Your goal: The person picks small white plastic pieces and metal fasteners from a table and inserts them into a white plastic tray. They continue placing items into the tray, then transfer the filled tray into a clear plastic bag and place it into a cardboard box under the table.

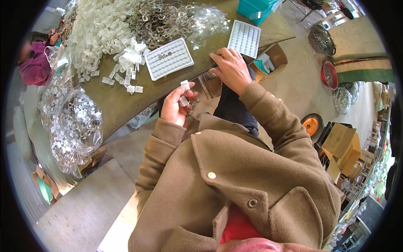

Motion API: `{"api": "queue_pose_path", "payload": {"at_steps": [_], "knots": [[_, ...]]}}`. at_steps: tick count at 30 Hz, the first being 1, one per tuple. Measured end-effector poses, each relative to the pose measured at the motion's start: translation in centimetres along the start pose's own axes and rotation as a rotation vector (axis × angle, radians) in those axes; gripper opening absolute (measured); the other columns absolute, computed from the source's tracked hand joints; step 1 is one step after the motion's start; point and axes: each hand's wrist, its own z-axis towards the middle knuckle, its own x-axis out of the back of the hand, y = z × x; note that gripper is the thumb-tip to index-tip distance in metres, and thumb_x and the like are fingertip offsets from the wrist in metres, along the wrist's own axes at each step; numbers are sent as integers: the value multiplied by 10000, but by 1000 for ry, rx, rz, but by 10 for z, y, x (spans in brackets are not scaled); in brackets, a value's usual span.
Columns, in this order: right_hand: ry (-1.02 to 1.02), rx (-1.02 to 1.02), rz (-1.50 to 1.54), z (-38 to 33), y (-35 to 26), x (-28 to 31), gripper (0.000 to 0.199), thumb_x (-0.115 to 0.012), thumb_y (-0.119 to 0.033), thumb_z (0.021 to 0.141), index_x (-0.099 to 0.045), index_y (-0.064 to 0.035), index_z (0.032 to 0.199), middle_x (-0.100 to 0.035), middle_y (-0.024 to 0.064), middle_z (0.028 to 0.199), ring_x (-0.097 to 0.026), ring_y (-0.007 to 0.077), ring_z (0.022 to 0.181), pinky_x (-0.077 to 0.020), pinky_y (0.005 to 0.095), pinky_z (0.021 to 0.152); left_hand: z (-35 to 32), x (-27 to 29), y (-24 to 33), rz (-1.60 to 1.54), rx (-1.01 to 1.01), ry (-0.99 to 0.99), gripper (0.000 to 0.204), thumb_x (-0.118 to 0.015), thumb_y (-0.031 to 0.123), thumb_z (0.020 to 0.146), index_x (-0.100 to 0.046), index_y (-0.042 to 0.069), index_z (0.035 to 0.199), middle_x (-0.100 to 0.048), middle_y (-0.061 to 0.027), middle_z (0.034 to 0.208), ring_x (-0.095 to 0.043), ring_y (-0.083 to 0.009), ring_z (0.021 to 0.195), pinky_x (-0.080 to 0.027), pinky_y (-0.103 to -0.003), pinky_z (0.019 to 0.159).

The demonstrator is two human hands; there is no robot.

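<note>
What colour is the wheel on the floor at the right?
Orange, with a black tyre; the wheel shows in the head view.

Both forearms are seen entering from the lower edge, clad in brown coat sleeves with buttoned cuffs. The left hand (176, 105) is held low and close to the body, palm turned up and toward the wearer, with the fingers curled inward and the thumb pressed against the fingertips in a pinch. The left elbow is bent sharply and kept tight to the torso. The right hand (230, 69) is stretched farther forward, palm down, knuckles upward, fingers bent and spread. The right arm is extended at a slant, and its wrist is nearly straight. The hands are kept apart.
</note>
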Motion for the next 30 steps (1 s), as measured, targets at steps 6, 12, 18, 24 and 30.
{"api": "queue_pose_path", "payload": {"at_steps": [6, 12, 18, 24, 30], "knots": [[91, 2, 79, -2, 4, -3, 435, -742, -117, 739, -644, -45, 1156, -560, 106, 1043, -540, 302, 1013, -453, 394, 891, -3, 2, -5, -23, 16, -53, 377, -611, 261, 952, -592, -23, 1200, -620, 24, 803, -660, -118, 820, -473, -202, 582], [84, 49, 84, -2, 7, -4, 337, -730, -105, 755, -673, -44, 1081, -579, 94, 1027, -554, 290, 986, -461, 389, 871, -5, 1, -6, -57, -10, -85, 382, -596, 280, 968, -591, -16, 1209, -644, 23, 810, -670, -107, 785, -467, -189, 554], [299, 189, 115, -14, 12, -21, 234, -716, -75, 743, -695, -81, 976, -611, 33, 942, -570, 246, 904, -471, 358, 807, -5, 3, -8, -57, 16, -101, 356, -597, 275, 967, -603, 2, 1195, -649, 32, 816, -677, -92, 779, -457, -188, 524], [292, 94, 262, -8, 5, -21, 178, -693, -49, 826, -687, -47, 1003, -656, 60, 881, -635, 220, 827, -500, 343, 752, -8, -1, -8, -12, 50, -44, 358, -588, 278, 975, -611, 7, 1208, -682, 12, 862, -680, -119, 791, -493, -195, 577], [28, -403, 1253, -2, -40, -7, 134, -606, -46, 930, -681, 33, 1008, -717, 76, 924, -680, 124, 856, -544, 243, 759, -17, -5, 2, -41, -40, -83, 400, -549, 357, 994, -619, 26, 1206, -701, -48, 992, -662, -131, 894, -505, -236, 672]]}}
